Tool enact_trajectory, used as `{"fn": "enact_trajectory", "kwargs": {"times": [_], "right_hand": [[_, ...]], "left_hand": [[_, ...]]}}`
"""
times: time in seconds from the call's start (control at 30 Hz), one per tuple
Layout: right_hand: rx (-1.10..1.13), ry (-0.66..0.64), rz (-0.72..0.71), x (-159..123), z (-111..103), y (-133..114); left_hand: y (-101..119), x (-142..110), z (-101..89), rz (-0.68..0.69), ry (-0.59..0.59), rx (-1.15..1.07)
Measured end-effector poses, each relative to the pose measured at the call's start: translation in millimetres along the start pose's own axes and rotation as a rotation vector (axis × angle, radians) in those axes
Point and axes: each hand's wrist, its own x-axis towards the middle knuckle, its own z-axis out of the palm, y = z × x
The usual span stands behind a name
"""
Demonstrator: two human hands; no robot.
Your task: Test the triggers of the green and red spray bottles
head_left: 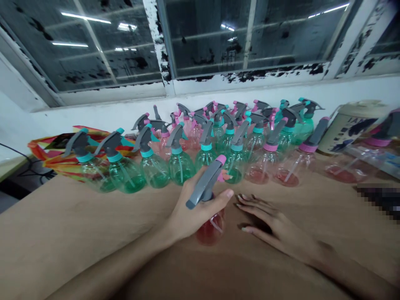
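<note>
Left hand (189, 217): grip closed around red-liquid spray bottle (208, 234). Right hand (278, 224): grip released. Risk: careless swing toward far side could topple green-liquid bottle (233, 175) just beyond.

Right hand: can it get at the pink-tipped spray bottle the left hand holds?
Probably yes: the right hand, palm down, is close beside the spray bottle, with no other bottle between them. The left hand wraps the neck, so the lower body looks easier to touch.
</note>
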Motion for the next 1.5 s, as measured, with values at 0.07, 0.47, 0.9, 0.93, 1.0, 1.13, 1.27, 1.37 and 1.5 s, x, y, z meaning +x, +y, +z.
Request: {"fn": "enact_trajectory", "kwargs": {"times": [0.07, 0.47, 0.9, 0.93, 1.0, 1.13, 1.27, 1.37, 1.5], "right_hand": [[0.026, 0.000, 0.023, 0, -1, -6], [0.273, 0.220, 0.126, 45, -6, -95], [0.299, 0.218, 0.231, -4, -48, -61], [0.244, 0.239, 0.244, -17, -56, -49], [0.082, 0.323, 0.286, -42, -70, -22], [-0.129, 0.417, 0.428, -81, -98, 35], [-0.092, 0.478, 0.418, -89, -122, 81], [-0.121, 0.503, 0.408, -79, -134, 102], [-0.206, 0.500, 0.420, -64, -145, 119]], "left_hand": [[-1, 0, -0.4, 0.031, 0.012, -0.003], [-16, 0, 5.7, 0.123, 0.112, -0.013], [-25, -14, 24.3, 0.147, -0.150, 0.040], [-29, -16, 29.0, 0.139, -0.157, 0.069], [-38, -19, 36.9, 0.114, -0.168, 0.140], [-54, -15, 46.5, 0.095, -0.172, 0.379], [-72, -8, 50.3, 0.217, -0.110, 0.646], [-81, -7, 50.5, 0.261, -0.092, 0.725], [-90, -8, 50.0, 0.285, -0.075, 0.755]]}}
